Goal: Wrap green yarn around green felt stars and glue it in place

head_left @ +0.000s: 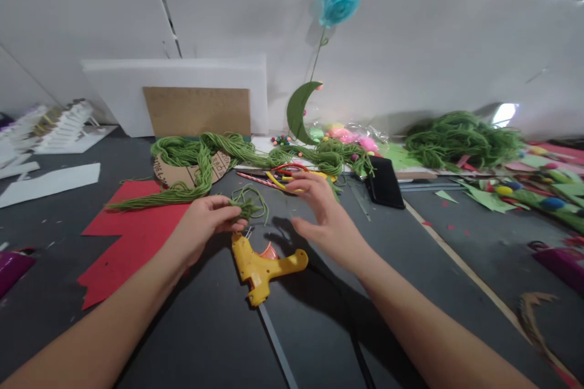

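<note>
My left hand [205, 222] pinches a small bundle of green yarn [249, 203] just above the dark floor mat. My right hand [322, 209] hovers open beside it, fingers spread, holding nothing. A yellow glue gun [262, 264] lies on the mat right below both hands, its nozzle pointing toward the yarn bundle. Long hanks of green yarn [196, 161] stretch across a cardboard piece [176, 173] behind the hands.
Red paper [132, 231] lies at left. Scissors and pencils [280, 176] sit behind my right hand, with a black phone [385, 182], a green crescent with a blue flower [301, 109], a yarn heap [460, 140] and white foam boards [182, 82].
</note>
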Demonstrator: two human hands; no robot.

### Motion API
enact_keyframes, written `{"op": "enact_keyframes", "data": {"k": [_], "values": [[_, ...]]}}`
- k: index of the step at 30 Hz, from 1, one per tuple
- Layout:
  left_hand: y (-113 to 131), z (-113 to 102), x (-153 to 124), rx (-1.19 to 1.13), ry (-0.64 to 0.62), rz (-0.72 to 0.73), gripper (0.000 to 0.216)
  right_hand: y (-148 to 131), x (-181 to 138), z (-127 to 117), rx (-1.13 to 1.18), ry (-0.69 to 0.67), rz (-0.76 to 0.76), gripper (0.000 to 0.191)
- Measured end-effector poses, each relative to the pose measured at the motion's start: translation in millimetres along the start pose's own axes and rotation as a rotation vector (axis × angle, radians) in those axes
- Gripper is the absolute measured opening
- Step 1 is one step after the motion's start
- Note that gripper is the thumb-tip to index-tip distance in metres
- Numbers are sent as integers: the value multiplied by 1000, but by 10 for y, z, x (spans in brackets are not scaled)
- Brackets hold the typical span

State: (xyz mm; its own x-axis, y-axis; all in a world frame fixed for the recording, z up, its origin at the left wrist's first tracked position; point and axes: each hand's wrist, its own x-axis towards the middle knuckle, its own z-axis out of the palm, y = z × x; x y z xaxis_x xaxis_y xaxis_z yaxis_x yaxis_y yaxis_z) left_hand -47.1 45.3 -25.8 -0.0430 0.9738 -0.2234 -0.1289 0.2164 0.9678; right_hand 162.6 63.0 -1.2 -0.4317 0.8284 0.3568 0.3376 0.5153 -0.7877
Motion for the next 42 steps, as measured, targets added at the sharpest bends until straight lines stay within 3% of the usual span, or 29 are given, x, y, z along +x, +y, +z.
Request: {"op": "enact_keyframes", "data": {"k": [2, 4, 6, 10, 13, 16, 19, 22, 25, 29, 34, 38, 40, 42], "values": [[-15, -70, 74, -17, 59, 43, 17, -45, -41, 12, -206, -114, -122, 35], [-31, -117, 123, -34, 88, 70, 18, -108, -112, 67, -363, -398, -185, 33], [-48, -137, 149, -47, 99, 95, 19, -154, -187, 154, -509, -573, -212, 34], [-68, -138, 161, -59, 114, 143, 20, -182, -255, 290, -672, -633, -186, 31], [-53, -148, 164, -58, 138, 168, 22, -214, -233, 256, -557, -653, -131, 32], [-21, -161, 165, -73, 153, 175, 23, -232, -190, 150, -327, -544, -87, 23], [5, -134, 134, -95, 113, 140, 22, -155, -143, 87, -109, -223, -25, 14], [15, -41, 45, -101, 6, 67, 19, -16, -93, 98, 2, -4, 27, 24], [22, 75, -79, -93, -118, -5, 15, 86, -57, 139, -19, 11, 59, 29], [50, 161, -186, 1, -167, 0, 14, 88, -61, 179, 10, -12, 120, 15], [65, 142, -138, 143, -9, 74, 17, -6, -129, 197, -10, 47, 115, 10], [51, 100, -77, 125, 103, 152, 17, -53, -165, 189, -85, -42, -141, 13], [53, 81, -73, 96, 138, 200, 17, -88, -162, 159, -241, 41, -244, 13], [63, 70, -86, 104, 164, 259, 16, -130, -154, 116, -297, 124, -224, 10]]}}
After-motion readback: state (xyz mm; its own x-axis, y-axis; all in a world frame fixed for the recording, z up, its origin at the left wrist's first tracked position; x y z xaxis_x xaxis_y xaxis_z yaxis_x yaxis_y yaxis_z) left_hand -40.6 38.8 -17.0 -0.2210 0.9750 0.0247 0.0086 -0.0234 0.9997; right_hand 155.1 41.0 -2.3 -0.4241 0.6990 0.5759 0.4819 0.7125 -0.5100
